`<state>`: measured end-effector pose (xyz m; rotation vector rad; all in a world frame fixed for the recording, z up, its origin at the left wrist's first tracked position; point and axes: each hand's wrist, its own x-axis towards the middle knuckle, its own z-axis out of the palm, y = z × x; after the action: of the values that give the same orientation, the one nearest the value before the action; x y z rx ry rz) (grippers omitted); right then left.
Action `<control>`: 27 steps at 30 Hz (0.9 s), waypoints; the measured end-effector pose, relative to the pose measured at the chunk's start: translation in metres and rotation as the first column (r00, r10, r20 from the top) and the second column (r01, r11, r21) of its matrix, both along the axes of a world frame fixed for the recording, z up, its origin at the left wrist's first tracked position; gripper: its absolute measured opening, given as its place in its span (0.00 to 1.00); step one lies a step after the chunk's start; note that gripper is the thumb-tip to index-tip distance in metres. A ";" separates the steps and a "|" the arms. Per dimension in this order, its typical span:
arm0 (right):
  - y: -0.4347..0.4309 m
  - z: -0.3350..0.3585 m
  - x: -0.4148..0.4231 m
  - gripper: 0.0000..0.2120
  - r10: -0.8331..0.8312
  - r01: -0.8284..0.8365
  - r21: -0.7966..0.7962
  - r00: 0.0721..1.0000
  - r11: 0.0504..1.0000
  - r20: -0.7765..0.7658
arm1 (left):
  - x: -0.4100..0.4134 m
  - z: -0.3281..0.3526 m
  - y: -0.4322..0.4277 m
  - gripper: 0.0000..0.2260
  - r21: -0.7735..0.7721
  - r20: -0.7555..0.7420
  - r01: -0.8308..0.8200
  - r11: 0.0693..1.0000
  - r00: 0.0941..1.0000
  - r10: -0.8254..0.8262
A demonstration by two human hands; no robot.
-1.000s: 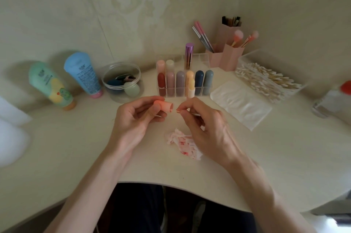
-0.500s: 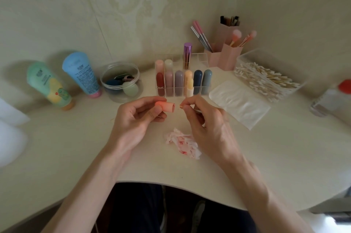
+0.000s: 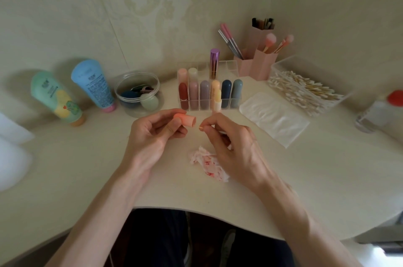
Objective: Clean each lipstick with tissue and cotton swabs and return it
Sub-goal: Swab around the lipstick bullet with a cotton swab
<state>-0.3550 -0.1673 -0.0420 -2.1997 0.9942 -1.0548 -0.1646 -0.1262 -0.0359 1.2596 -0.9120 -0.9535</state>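
Observation:
My left hand point(image 3: 152, 133) grips an orange lipstick cap point(image 3: 187, 120) sideways, its open end facing right. My right hand point(image 3: 231, 144) pinches a cotton swab point(image 3: 201, 128) between thumb and fingers, the tip a short gap from the cap's opening. An uncapped pale yellow lipstick point(image 3: 217, 101) stands on the desk in front of the clear lipstick organizer point(image 3: 209, 92), which holds several capped lipsticks. A crumpled tissue point(image 3: 207, 163) with red stains lies on the desk below my right hand.
A clear box of cotton swabs point(image 3: 305, 89) sits at the right, a white tissue pack point(image 3: 273, 117) before it. Pink brush holders point(image 3: 259, 64) stand behind. Two tubes point(image 3: 93, 85) and a round clear tub point(image 3: 139, 94) are left. A bottle point(image 3: 379, 112) stands far right.
Both hands stayed almost in place; the swab tip in my right hand sits slightly farther from the cap's opening than half a second ago.

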 end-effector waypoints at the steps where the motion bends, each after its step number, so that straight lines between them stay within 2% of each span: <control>1: 0.000 0.001 0.000 0.05 -0.009 0.009 -0.004 1.000 1.000 0.015 | 0.000 0.000 0.000 0.08 0.003 0.015 0.004 1.000 1.000 -0.004; 7: -0.003 -0.005 -0.001 0.04 -0.112 0.112 -0.006 0.993 0.994 0.027 | 0.001 -0.001 0.000 0.08 0.019 0.036 0.039 0.999 0.999 -0.039; 13: 0.000 -0.005 0.001 0.05 -0.058 0.058 0.028 0.998 0.998 -0.012 | 0.004 0.000 0.001 0.09 0.025 -0.045 0.000 1.000 0.999 0.002; 16: 0.000 -0.003 0.001 0.05 -0.013 0.012 0.093 1.000 0.996 0.016 | 0.003 0.001 0.001 0.11 0.017 -0.049 -0.004 1.000 0.999 0.005; 19: -0.003 -0.002 -0.003 0.05 -0.028 0.025 0.121 0.999 0.992 0.020 | 0.001 0.001 0.001 0.08 0.016 -0.022 -0.017 1.000 1.000 0.017; 23: -0.012 -0.005 -0.013 0.04 -0.125 0.127 0.024 0.991 0.992 -0.052 | 0.000 0.001 0.000 0.08 0.035 0.076 -0.019 0.999 0.997 0.016; 27: -0.026 -0.011 -0.028 0.03 -0.362 0.344 -0.133 0.920 0.930 -0.150 | -0.009 0.004 0.000 0.08 0.008 0.216 0.023 1.000 0.976 -0.024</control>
<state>-0.3834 -0.1932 -0.0533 -2.2778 1.4893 -1.1042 -0.1735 -0.1265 -0.0318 1.3792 -1.0960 -0.8481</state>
